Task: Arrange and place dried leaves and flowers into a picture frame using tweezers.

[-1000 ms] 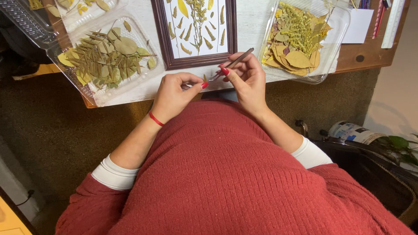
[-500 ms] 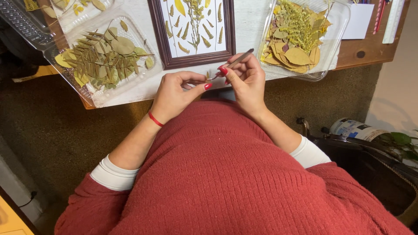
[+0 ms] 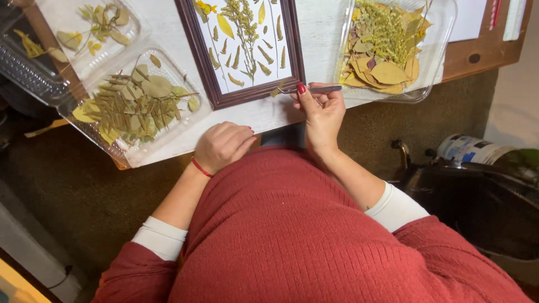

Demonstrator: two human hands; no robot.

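Note:
My right hand (image 3: 321,111) grips metal tweezers (image 3: 311,90) whose tips pinch a small green leaf (image 3: 278,88) at the lower right corner of a dark wooden frame (image 3: 196,62). Inside the frame, pressed yellow and green leaves and a flower stem lie on white backing (image 3: 247,67). My left hand (image 3: 223,145) rests curled at the table's near edge with nothing visible in it, below the frame. Both arms wear red sleeves over white cuffs.
A clear plastic tray (image 3: 168,132) of dried green leaves sits left of the frame. Another clear tray (image 3: 438,50) with yellow-brown leaves sits to the right. Further trays (image 3: 33,67) lie at the far left. A can (image 3: 469,150) and dark bin (image 3: 477,202) stand on the floor at right.
My hands have separated. The right one carried the tweezers with a small leaf up to the frame's corner, and the left one drew back and curled at the table edge.

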